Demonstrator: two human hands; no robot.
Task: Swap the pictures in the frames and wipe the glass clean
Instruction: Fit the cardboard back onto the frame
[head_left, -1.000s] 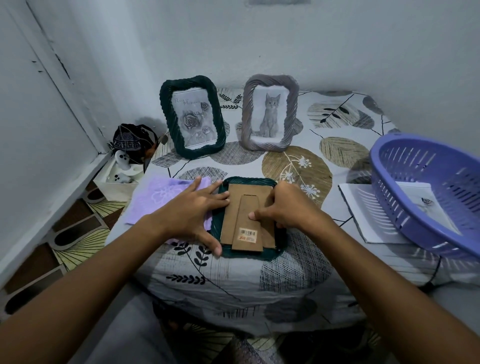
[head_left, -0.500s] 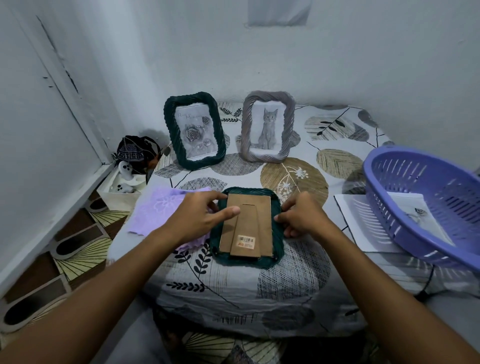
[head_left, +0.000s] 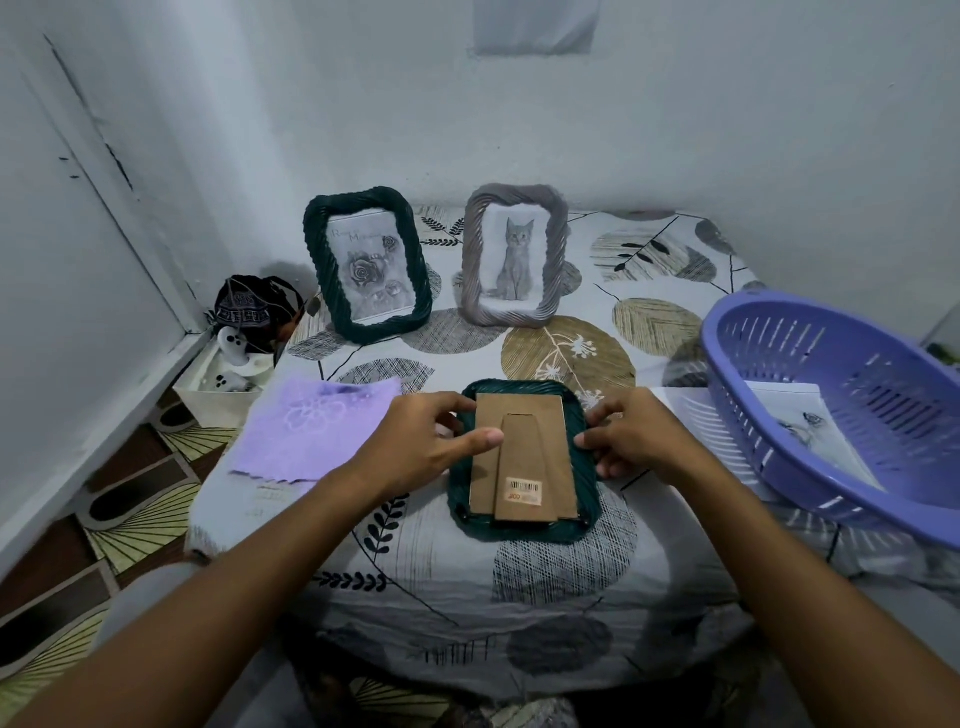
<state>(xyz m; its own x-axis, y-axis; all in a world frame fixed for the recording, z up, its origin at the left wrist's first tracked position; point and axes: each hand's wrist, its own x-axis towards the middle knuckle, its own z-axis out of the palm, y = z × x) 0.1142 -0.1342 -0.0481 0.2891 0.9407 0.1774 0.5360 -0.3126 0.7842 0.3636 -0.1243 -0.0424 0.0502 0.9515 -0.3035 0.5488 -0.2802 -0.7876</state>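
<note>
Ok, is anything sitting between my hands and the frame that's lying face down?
Nothing visible. The left hand and right hand already touch the face-down green frame at its sides, the left thumb lying on the cardboard backing. The purple cloth lies off to the left.

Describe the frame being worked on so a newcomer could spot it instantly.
On the leaf-print table, nearest the front edge between both hands, lies the dark green frame. Unlike the two standing frames behind, it is face down, showing a brown cardboard back with a barcode sticker.

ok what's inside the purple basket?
In the purple basket: a white printed sheet lying flat. Its drawing is too small to identify. The near wall hides the basket's front floor.
</note>
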